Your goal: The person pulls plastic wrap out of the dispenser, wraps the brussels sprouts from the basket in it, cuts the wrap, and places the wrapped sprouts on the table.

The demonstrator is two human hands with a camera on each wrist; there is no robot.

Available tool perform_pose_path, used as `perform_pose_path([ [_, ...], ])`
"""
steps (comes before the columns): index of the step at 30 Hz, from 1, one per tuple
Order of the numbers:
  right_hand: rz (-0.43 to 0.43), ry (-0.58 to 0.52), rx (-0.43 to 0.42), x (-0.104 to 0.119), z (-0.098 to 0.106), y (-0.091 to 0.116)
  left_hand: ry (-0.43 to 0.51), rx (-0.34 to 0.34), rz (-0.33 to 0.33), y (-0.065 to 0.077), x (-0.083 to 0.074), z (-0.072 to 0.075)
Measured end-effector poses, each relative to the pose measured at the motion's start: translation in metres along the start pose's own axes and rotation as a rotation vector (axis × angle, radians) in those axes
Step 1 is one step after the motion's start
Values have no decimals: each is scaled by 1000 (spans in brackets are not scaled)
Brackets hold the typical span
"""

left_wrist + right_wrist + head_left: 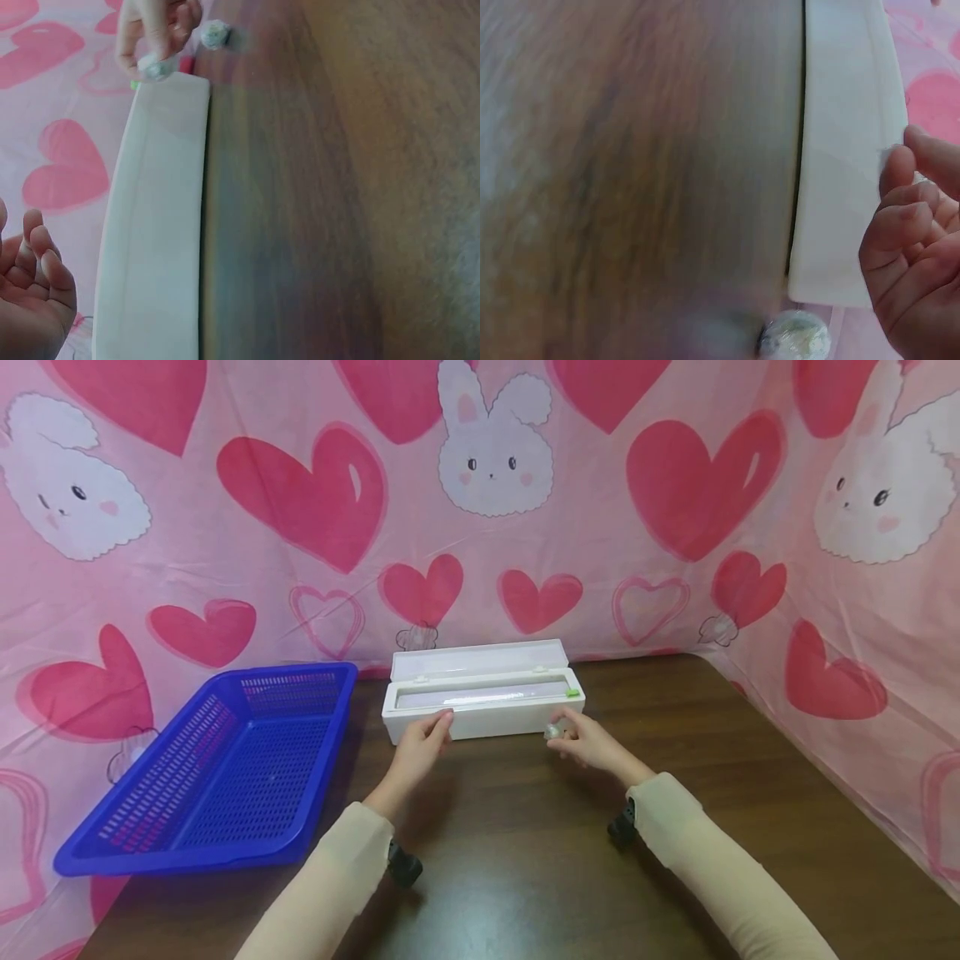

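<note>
A long white box (487,720), which looks like a cling film dispenser, stands on the table with its lid (480,660) raised and clear film inside. A small green piece (573,692) sits at its right end. My right hand (588,742) pinches a small, clear-wrapped ball (156,67) between thumb and fingertips, by the box's right front corner. A second shiny, film-wrapped ball (215,34) lies close by on the table; the right wrist view also shows it, near the box's end. My left hand (423,743) is at the box's front left, fingers loosely bent, with nothing visible in them.
A blue slotted plastic basket (300,814) stands to the left of the box. The brown wooden table (495,868) runs back to a pink cloth (585,543) printed with hearts and rabbits. Each wrist wears a dark camera.
</note>
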State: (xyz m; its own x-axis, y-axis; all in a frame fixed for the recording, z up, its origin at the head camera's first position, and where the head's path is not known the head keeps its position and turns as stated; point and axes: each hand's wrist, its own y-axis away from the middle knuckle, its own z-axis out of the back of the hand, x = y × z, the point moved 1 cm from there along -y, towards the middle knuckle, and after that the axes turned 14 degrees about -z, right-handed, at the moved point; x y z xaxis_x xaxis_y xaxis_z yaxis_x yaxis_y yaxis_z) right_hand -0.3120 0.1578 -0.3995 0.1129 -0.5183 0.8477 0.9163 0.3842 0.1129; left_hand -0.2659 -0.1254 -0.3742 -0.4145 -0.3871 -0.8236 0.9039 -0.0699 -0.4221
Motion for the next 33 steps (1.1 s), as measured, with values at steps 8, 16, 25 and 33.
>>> perform_pose_path([
  [8, -123, 61, 19, -21, 4, -4, -39, -66, -12, -3, 1, 8],
  [16, -280, 109, 23, -25, 4, -2, -112, -130, -56, -5, 4, 11],
  [25, -326, 157, 58, -24, 4, 2, -130, -119, -41, -4, 3, 13],
  [33, -297, 121, 105, -26, 5, 3, -128, -120, -30, -4, 3, 13],
])
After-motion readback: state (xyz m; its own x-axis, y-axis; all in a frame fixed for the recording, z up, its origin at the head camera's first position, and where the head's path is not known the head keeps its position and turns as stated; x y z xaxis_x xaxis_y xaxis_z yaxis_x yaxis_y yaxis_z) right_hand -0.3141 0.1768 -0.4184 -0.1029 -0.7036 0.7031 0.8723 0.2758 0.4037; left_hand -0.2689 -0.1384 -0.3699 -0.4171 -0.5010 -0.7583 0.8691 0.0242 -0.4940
